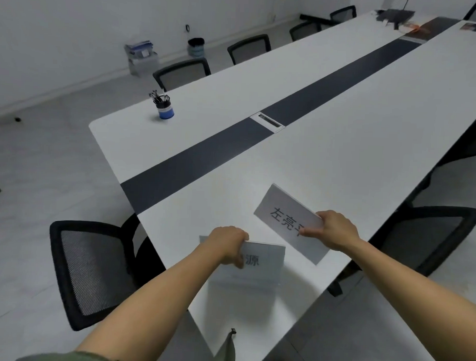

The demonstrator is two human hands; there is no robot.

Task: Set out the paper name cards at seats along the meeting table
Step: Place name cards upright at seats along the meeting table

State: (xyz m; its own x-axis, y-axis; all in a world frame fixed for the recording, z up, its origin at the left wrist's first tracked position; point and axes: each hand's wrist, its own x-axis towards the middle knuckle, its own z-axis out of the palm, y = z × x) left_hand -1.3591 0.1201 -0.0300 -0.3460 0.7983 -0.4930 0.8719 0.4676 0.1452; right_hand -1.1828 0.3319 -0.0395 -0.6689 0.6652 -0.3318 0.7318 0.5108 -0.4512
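My left hand (228, 244) is curled over the top edge of the near name card (263, 259), gripping it at its left end, so most of the card runs off from my knuckles toward 3 o'clock. That card stands on the white bench (341, 130) close to the near edge, with its printed face toward me.

My right hand (335, 229) pinches the second name card (287, 217) at its right end, thumb on the printed face and fingers behind. The card stretches from that hand toward 10 o'clock and sits tilted, with its left end higher in view. I cannot tell whether its lower corner touches the bench. The two cards are just beside each other, the second at about 1 o'clock from the first, and I can't tell if they touch.

A dark strip (315, 88) runs down the bench's middle. Well off at 11 o'clock stands a blue pen cup (164, 107). One mesh chair (90, 272) is at 8 o'clock of my left hand, and another chair (429, 235) at 3 o'clock of my right.
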